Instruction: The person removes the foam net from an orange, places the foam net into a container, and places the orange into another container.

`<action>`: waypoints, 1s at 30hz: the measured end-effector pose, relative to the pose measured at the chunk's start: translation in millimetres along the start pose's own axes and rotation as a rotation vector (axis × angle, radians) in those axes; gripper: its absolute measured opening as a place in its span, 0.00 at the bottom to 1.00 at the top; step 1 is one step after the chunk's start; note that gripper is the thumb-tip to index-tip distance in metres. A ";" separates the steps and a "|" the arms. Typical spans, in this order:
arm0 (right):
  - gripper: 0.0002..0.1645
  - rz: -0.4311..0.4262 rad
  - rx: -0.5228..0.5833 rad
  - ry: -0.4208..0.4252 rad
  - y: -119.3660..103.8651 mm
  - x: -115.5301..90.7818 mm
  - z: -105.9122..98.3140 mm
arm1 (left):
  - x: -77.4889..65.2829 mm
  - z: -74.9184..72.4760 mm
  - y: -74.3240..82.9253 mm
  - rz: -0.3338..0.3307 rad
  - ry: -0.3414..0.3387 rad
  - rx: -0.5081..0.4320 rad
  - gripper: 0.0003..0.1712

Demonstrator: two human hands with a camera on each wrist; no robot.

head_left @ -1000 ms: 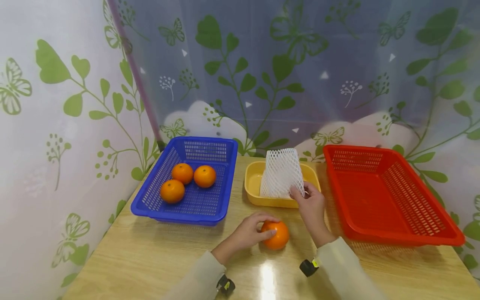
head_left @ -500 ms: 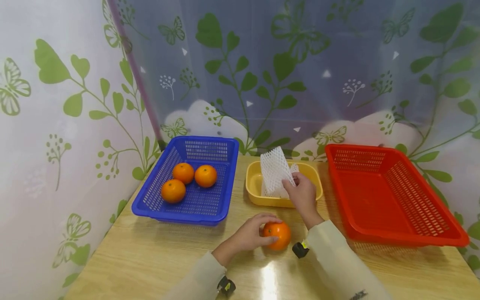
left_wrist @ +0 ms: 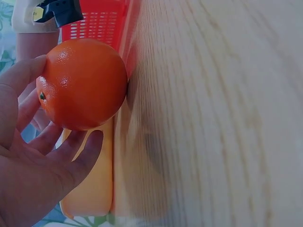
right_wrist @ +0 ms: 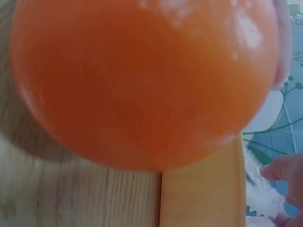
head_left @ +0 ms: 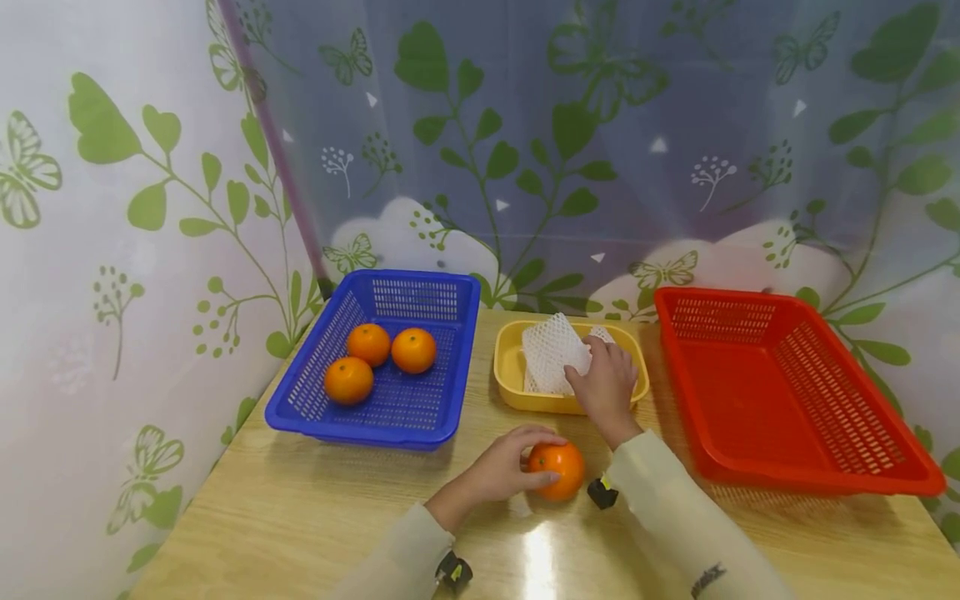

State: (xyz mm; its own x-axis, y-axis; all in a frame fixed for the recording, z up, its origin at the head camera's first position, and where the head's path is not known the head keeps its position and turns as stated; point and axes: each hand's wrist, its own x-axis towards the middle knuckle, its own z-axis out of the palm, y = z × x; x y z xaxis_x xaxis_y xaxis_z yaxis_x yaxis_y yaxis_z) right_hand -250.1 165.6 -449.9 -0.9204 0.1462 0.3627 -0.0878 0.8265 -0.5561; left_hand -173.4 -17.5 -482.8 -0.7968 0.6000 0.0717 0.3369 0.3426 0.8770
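On the table an orange (head_left: pixel 557 471) sits under my left hand (head_left: pixel 510 468), whose thumb and fingers curl round its left side. The left wrist view shows the orange (left_wrist: pixel 85 85) with the left fingertips about it; in the right wrist view the orange (right_wrist: pixel 142 85) fills much of the picture. Behind it, my right hand (head_left: pixel 606 383) reaches into a yellow basin (head_left: pixel 540 403) and grips a white foam net sleeve (head_left: pixel 549 354) between thumb and fingers. Another piece of white netting (head_left: pixel 602 333) shows behind that hand. The contact of the right fingertips is partly hidden.
A blue basket (head_left: pixel 408 417) with three oranges (head_left: pixel 349 381) stands at the left. To the right of the basin is a red basket (head_left: pixel 757 400). A patterned curtain (head_left: pixel 480 167) hangs close behind the table.
The right hand moved left, tipped the raised foam net leftward, then lowered it into the basin. The left hand stays on the orange.
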 end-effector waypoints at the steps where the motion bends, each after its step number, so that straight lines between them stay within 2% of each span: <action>1: 0.30 -0.007 -0.014 0.005 0.3 0.8 0.3 | 0.1 -0.1 0.2 -0.001 0.000 -0.003 0.25; 6: 0.31 -0.029 -0.057 -0.007 1.9 2.7 1.1 | -0.4 0.3 0.3 -0.005 -0.001 -0.008 0.25; 11: 0.21 -0.082 -0.133 -0.041 3.9 3.2 0.1 | -1.2 0.6 1.2 -0.001 -0.003 -0.012 0.24; 14: 0.17 -0.094 -0.199 -0.110 4.4 3.8 0.0 | -1.1 0.8 0.7 -0.007 -0.008 -0.004 0.24; 16: 0.19 -0.085 -0.238 -0.177 4.5 4.2 0.2 | -1.1 0.9 -0.1 -0.006 -0.009 0.003 0.24; 20: 0.28 -0.060 -0.288 -0.304 4.7 2.9 0.5 | -1.0 1.7 -2.8 -0.004 -0.009 0.012 0.24; 24: 0.35 -0.055 -0.299 -0.370 5.8 0.6 0.4 | -1.0 2.4 -3.3 -0.008 -0.010 0.020 0.24; 30: 0.39 -0.039 -0.246 -0.456 7.0 2.4 -0.2 | -1.4 1.1 0.9 0.004 -0.007 0.024 0.24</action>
State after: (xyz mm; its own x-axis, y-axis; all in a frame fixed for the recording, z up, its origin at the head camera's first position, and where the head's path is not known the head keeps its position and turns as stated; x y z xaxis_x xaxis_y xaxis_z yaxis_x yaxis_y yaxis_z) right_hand -252.9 171.8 -452.8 -0.9955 -0.0940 -0.0138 -0.0839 0.9380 -0.3364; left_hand -171.5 -17.2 -482.7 -0.7918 0.6066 0.0716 0.3520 0.3574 0.8651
